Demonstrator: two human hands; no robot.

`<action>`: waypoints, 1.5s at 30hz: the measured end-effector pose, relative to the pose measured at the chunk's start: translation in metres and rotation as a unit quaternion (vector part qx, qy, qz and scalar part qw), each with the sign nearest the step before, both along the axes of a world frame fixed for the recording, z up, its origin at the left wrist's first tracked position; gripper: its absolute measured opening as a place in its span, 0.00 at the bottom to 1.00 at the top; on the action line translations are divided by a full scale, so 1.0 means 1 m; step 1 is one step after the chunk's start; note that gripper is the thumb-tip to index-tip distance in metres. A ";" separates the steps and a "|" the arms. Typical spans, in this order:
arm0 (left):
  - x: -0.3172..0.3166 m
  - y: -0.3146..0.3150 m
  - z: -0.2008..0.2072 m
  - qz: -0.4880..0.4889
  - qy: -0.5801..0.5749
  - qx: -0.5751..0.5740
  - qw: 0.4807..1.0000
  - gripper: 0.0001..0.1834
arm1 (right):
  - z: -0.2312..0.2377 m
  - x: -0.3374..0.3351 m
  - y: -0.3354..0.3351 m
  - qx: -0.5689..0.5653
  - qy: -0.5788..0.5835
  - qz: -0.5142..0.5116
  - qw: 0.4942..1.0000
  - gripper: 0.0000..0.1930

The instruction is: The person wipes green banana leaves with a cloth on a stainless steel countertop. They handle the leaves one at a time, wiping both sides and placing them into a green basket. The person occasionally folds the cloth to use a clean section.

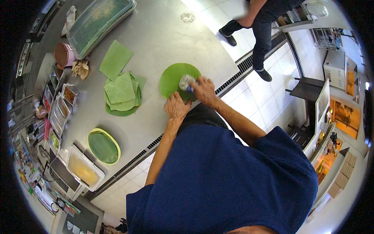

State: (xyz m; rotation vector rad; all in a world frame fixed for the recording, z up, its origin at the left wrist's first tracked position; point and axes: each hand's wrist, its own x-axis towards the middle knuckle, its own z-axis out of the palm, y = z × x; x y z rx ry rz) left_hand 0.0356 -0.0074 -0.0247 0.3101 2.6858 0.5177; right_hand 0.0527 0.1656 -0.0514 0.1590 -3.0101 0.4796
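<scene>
A round green banana leaf piece (pixel 171 76) lies on the steel table close to my body. My left hand (pixel 177 106) holds its near edge down, fingers bent and the thumb out to the right. In my right hand (pixel 205 91) is a crumpled whitish cloth (pixel 186 82) with some blue on it, pressed onto the right part of the leaf. That hand is closed around the cloth and slightly blurred. To the left sits a loose pile of cut banana leaf pieces (pixel 120 91), with another leaf piece (pixel 116 58) just beyond it.
An oval yellow-rimmed dish (pixel 104 146) with dark green inside stands at the table's left, near a lidded tub (pixel 85 167). Small trays (pixel 60 115) line the left side. A large lidded container (pixel 99 23) stands far left. Another person (pixel 259 35) is beyond the table's right edge.
</scene>
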 end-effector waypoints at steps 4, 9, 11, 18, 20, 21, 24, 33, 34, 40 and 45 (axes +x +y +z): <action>0.001 -0.001 -0.004 -0.002 0.005 -0.008 1.000 0.36 | -0.002 -0.072 0.036 0.016 0.053 -0.086 0.995 0.16; -0.032 -0.012 0.023 -0.029 -0.158 -0.013 0.987 0.36 | 0.002 -0.088 0.059 -0.172 0.078 -0.248 0.950 0.15; -0.047 -0.019 0.030 0.023 -0.144 0.003 0.989 0.36 | -0.001 -0.070 0.082 -0.456 0.025 -0.318 0.831 0.21; -0.066 -0.047 -0.054 0.128 0.068 -0.048 0.988 0.35 | -0.040 0.051 0.123 -0.867 -0.231 -0.188 0.399 0.31; -0.053 -0.036 -0.061 0.186 0.107 0.043 0.976 0.14 | -0.062 0.073 0.133 -0.888 -0.247 -0.101 0.374 0.36; -0.062 -0.041 -0.060 0.221 0.010 0.092 0.971 0.13 | -0.051 0.075 0.123 -0.877 -0.251 -0.144 0.385 0.35; -0.059 -0.070 -0.034 0.167 0.023 0.176 0.970 0.14 | -0.027 0.069 0.108 -0.829 -0.208 -0.279 0.437 0.30; 0.020 -0.387 0.183 0.432 0.135 0.115 0.884 0.15 | -0.008 0.019 0.096 -0.825 -0.178 -0.241 0.479 0.28; 0.062 -0.459 0.191 0.430 0.175 0.333 0.821 0.15 | -0.004 0.013 0.078 -0.787 -0.156 -0.266 0.535 0.27; 0.073 -0.497 0.097 0.406 0.203 -0.205 0.867 0.20 | 0.032 0.005 0.026 -0.850 -0.188 -0.186 0.455 0.28; 0.045 -0.376 0.074 0.386 0.170 -0.074 0.904 0.39 | 0.045 -0.003 0.003 -0.878 -0.212 -0.179 0.390 0.26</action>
